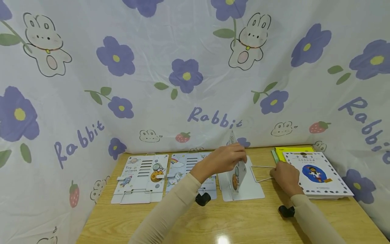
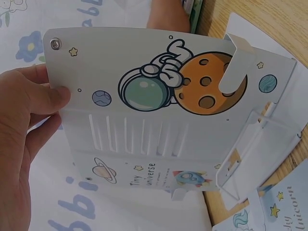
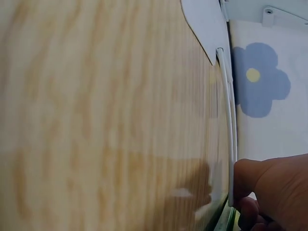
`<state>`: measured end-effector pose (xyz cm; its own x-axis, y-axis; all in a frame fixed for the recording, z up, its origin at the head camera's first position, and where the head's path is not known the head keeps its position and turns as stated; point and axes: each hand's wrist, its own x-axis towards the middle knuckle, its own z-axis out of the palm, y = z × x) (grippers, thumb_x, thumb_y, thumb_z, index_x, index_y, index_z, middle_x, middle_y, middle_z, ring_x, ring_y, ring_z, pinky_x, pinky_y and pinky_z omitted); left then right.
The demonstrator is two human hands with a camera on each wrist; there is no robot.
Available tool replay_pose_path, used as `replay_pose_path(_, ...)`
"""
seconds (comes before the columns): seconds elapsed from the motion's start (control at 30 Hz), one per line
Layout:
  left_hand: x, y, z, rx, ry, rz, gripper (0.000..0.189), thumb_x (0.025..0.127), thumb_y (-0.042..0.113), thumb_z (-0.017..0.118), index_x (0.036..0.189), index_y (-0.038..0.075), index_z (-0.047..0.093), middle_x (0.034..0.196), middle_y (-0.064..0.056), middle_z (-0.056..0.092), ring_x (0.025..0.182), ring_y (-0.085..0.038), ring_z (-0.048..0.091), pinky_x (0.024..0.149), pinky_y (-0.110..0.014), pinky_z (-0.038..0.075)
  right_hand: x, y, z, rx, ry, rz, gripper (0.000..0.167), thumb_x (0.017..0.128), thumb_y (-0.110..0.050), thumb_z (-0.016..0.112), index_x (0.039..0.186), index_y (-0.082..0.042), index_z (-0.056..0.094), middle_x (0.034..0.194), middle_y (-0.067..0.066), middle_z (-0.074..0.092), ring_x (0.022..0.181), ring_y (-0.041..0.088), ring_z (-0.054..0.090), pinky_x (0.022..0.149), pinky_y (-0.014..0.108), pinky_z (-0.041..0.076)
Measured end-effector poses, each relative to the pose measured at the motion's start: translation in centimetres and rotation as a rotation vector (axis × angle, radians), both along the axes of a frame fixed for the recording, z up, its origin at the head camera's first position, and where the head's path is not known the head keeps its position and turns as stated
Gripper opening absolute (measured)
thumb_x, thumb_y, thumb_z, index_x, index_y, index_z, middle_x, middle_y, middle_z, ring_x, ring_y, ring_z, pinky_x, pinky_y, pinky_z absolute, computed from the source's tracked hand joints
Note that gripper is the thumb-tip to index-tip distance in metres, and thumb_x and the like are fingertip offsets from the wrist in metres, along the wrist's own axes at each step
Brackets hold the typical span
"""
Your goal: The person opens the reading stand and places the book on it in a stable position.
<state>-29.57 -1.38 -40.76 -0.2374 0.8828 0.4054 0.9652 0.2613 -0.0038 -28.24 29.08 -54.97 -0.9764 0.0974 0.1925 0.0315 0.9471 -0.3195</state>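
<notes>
A white metal book stand with a "Tiny universe" astronaut print has its front panel (image 2: 72, 139) raised, its base plate (image 1: 256, 193) flat on the table. The left hand (image 1: 226, 157) pinches the panel's upper edge between thumb and fingers, as the left wrist view also shows. To the right of the base, a white wire support (image 1: 263, 166) extends low over the tabletop. Its far end is pinched by the right hand (image 1: 285, 176), close to the books. In the right wrist view, thumb and finger meet on the wire (image 3: 230, 144); the other fingers are partly cut off.
Two more stands lie folded at the left: one with an astronaut print (image 1: 131, 161), one with a unicorn print (image 1: 181, 166). At the right, a white book (image 1: 320, 157) overlaps a yellow book (image 1: 294, 149). A rabbit-patterned curtain (image 1: 146, 101) hangs behind the wooden table (image 1: 243, 223).
</notes>
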Motion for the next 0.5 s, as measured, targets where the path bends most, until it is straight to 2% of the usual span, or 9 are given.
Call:
replay_pose_path(0.27, -0.1, 0.0, -0.3, -0.002, 0.019, 0.004, 0.029, 0.110, 0.001, 0.051, 0.109, 0.014, 0.077, 0.111, 0.001, 0.071, 0.114, -0.012, 0.066, 0.112, -0.017, 0.048, 0.1, -0.3, 0.2, -0.108, -0.017, -0.055, 0.039, 0.093, -0.017, 0.059, 0.056, -0.016, 0.048, 0.064, 0.002, 0.043, 0.053, 0.019, 0.043, 0.045, 0.032, 0.030)
replay_pose_path(0.4, 0.0, -0.1, -0.3, 0.009, 0.027, 0.001, 0.028, 0.110, 0.000, 0.052, 0.109, 0.013, 0.077, 0.111, 0.001, 0.071, 0.115, -0.012, 0.066, 0.116, -0.018, 0.045, 0.3, -0.6, 0.6, -0.140, 0.018, -0.078, 0.030, 0.096, -0.017, 0.058, 0.067, -0.011, 0.053, 0.065, 0.003, 0.048, 0.055, 0.021, 0.046, 0.046, 0.033, 0.032)
replay_pose_path(0.5, 0.0, -0.1, -0.3, 0.017, 0.028, -0.004, 0.027, 0.110, 0.000, 0.052, 0.109, 0.013, 0.076, 0.111, 0.001, 0.071, 0.115, -0.012, 0.066, 0.116, -0.017, 0.044, 0.7, -1.0, 1.0, -0.200, 0.057, -0.087, 0.022, 0.099, -0.019, 0.058, 0.082, -0.004, 0.057, 0.069, 0.008, 0.055, 0.058, 0.022, 0.050, 0.048, 0.033, 0.036)
